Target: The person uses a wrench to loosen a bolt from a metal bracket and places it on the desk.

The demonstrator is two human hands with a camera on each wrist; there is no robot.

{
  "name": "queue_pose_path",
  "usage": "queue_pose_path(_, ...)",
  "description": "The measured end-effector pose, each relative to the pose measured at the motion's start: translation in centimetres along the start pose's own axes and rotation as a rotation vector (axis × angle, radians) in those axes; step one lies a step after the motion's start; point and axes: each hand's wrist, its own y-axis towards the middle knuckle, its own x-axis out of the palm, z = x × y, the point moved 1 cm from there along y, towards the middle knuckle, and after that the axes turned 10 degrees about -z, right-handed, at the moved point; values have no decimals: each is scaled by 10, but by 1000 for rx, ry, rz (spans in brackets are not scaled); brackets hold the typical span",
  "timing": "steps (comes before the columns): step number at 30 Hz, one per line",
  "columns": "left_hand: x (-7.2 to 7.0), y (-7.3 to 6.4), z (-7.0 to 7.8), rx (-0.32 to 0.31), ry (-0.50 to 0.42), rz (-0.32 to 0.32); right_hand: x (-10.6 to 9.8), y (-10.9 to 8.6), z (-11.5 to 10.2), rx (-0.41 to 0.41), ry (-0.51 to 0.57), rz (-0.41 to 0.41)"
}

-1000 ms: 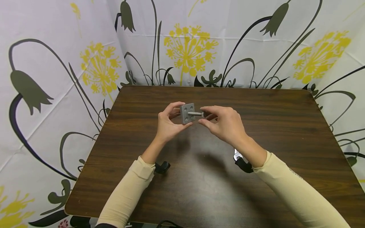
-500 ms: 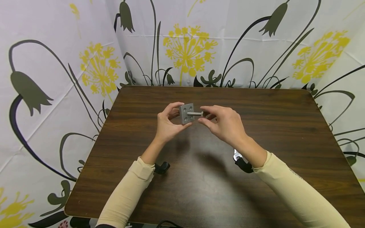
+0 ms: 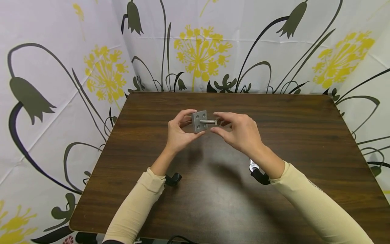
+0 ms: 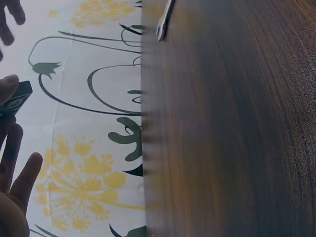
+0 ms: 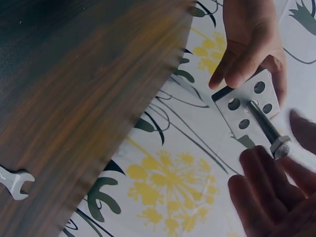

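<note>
My left hand [image 3: 179, 133] grips a grey square metal plate [image 3: 196, 127] by its edges above the table, thumb below and fingers above. Holes sit near the plate's corners. A hex-head bolt [image 3: 208, 121] stands out from its middle toward my right hand [image 3: 242, 131]. The right wrist view shows the bolt head [image 5: 281, 147] uncovered, with the right thumb and fingers spread around it. I see a gap between thumb and head; whether another fingertip touches it, I cannot tell. In the left wrist view only the dark edge of the plate [image 4: 20, 97] shows.
A wrench [image 5: 16, 182] lies on the brown wooden table [image 3: 292, 135], partly hidden behind the right forearm in the head view. Black wrist straps [image 3: 173, 179] show at both wrists. A flower-patterned curtain [image 3: 250, 20] hangs behind the table.
The right hand's fingertips have shifted slightly around the bolt head, and the head's facets look a little turned. The left hand and the plate have stayed almost in place.
</note>
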Motion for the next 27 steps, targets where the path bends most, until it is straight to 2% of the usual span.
queue_pose_path(3, 0, 0, 1, 3, 0, 6, 0, 0, 0, 87, -6, -13)
queue_pose_path(5, 1, 1, 1, 3, 1, 8, 0, 0, 1, 115, -9, -26)
queue_pose_path(11, 2, 2, 2, -3, -5, 1, -2, -1, 3, 16, 14, -23)
queue_pose_path(13, 2, 1, 2, -2, -6, 2, -2, -1, 3, 29, 4, -13)
queue_pose_path(18, 1, 1, 1, 6, -8, -1, -1, 0, 3, 127, 5, -36)
queue_pose_path(24, 1, 0, 0, -2, -8, -5, -2, 0, 3, 19, 39, -52)
queue_pose_path(27, 0, 1, 0, 1, -6, 1, -3, 1, 1, 77, 31, -43)
